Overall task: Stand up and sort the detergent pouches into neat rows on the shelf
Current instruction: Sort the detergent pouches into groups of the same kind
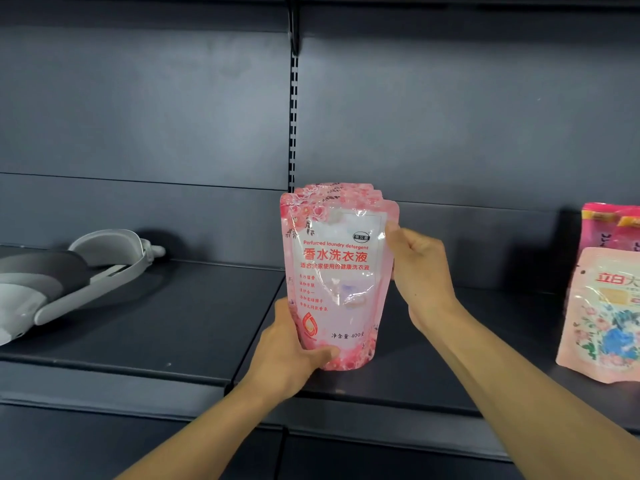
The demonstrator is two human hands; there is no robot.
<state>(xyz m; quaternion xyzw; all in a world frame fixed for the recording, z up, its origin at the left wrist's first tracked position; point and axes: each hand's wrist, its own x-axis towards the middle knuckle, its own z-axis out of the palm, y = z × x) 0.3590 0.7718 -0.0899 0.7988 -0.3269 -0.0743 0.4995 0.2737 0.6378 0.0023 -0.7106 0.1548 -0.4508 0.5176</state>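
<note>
A pink perfumed-detergent pouch (337,271) stands upright on the dark shelf (173,327), at the front of a row of several matching pouches whose tops show behind it. My left hand (294,348) grips its lower left corner, thumb across the front. My right hand (420,271) holds its upper right edge with curled fingers. At the far right stands a pale pink floral pouch (602,317), with darker pink pouches (609,226) behind it.
A grey and white headset-like device (69,275) lies on the left part of the shelf. A slotted upright post (293,116) splits the dark back panel. The shelf's front lip (138,379) runs below my forearms.
</note>
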